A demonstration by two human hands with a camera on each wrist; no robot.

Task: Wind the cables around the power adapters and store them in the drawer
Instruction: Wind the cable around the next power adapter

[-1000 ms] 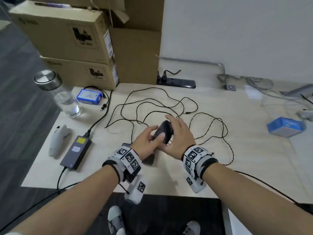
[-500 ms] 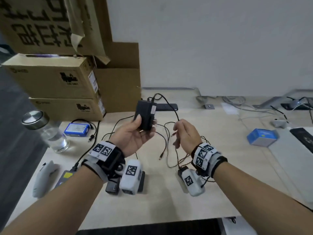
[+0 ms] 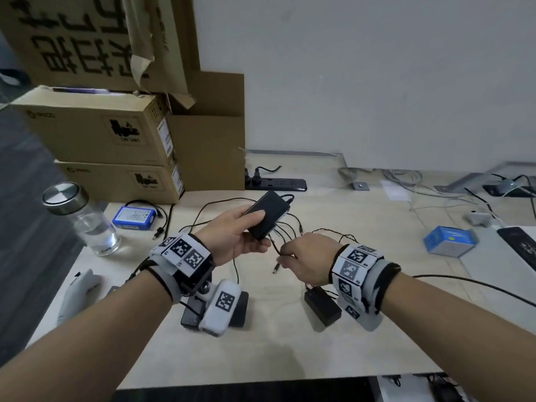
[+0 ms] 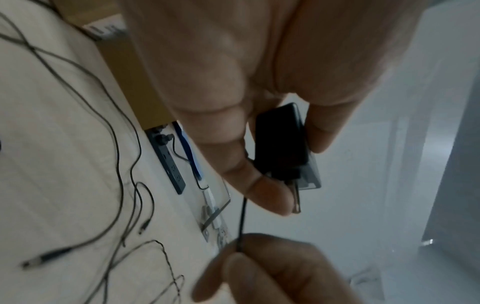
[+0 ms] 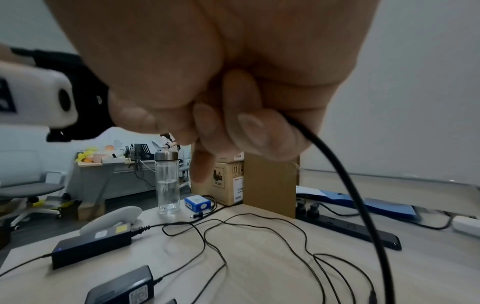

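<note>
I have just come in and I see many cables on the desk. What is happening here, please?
A person is tidying power adapters. The left hand holds one black adapter above the desk, and the right hand pinches its thin cable just below it, seemingly ready to wind. No turns show around the adapter yet. Two other adapters lie on the desk among loose cables. No drawer is in view.

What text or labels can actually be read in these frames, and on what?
"UN 3481": label on the upper cardboard box, and again on the lower cardboard box.
Large black characters on the top carton: upside down, not readable.
White sticker on the upper box's end: too small.
Print on the blue battery pack: blurred.
Small print on the water bottle: too blurred.
Square coded markers on the wristbands: no words.
</note>
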